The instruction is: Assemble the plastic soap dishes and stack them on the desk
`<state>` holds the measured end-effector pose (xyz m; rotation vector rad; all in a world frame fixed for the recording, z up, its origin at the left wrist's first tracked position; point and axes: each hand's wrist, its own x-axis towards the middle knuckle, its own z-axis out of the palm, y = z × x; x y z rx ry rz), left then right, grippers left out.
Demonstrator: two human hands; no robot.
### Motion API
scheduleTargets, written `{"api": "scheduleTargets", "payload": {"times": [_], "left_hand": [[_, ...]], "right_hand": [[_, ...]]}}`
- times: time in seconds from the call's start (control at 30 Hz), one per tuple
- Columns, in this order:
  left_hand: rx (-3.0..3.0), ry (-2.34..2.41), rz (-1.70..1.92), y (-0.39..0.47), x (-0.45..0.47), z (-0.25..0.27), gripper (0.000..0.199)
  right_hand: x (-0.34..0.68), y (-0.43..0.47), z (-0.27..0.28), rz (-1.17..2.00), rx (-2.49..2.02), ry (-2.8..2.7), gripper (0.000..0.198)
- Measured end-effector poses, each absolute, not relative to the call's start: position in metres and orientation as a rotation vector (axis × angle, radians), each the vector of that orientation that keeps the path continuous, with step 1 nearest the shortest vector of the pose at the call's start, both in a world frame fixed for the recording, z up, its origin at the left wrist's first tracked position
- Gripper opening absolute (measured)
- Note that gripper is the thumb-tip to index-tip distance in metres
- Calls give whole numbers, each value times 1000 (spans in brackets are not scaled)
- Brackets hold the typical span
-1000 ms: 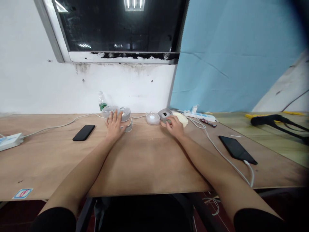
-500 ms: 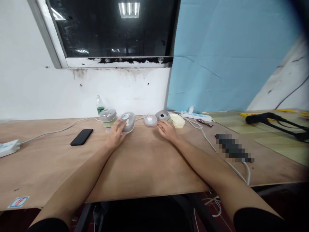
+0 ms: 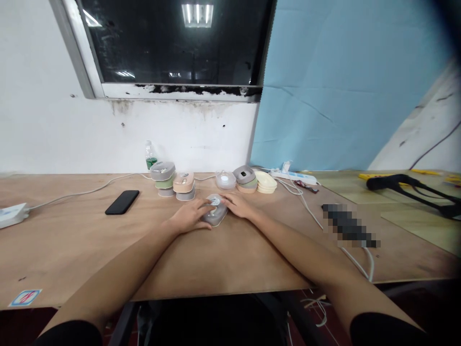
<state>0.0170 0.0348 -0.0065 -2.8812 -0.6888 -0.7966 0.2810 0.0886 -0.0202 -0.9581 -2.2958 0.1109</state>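
A translucent grey plastic box (image 3: 215, 218) with a round white label lies on the table in front of me. My left hand (image 3: 192, 216) grips its left side, fingers over the top and thumb at the near edge. From the right, my right hand (image 3: 239, 205) holds the box's far right edge with its fingertips. Just behind the left hand stands a peach-topped box (image 3: 183, 182) on a grey box (image 3: 186, 193). To its left is a stack with a grey lid (image 3: 163, 170). A clear round-cornered lid or box (image 3: 225, 180) sits behind the right hand.
Further right are a grey-topped stack (image 3: 245, 175) and cream-coloured trays (image 3: 265, 182). A black phone (image 3: 122, 202) lies left, and a bottle (image 3: 150, 156) stands by the wall. White cables run to a power strip (image 3: 297, 177); a blurred dark object (image 3: 347, 226) lies right.
The translucent box has come off the left stack toward me and to the right, with my left hand on it. My right hand has moved left and nearer to meet it.
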Motion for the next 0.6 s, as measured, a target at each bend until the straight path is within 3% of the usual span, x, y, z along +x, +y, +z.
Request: {"api": "scheduleTargets", "payload": {"times": [0.23, 0.6], "left_hand": [[-2911, -920, -851, 34, 14, -8, 86], [-2831, -885, -997, 31, 14, -4, 75]], "right_hand": [[266, 73, -14, 73, -921, -2230, 47], [268, 69, -11, 70, -883, -2206, 47]]}}
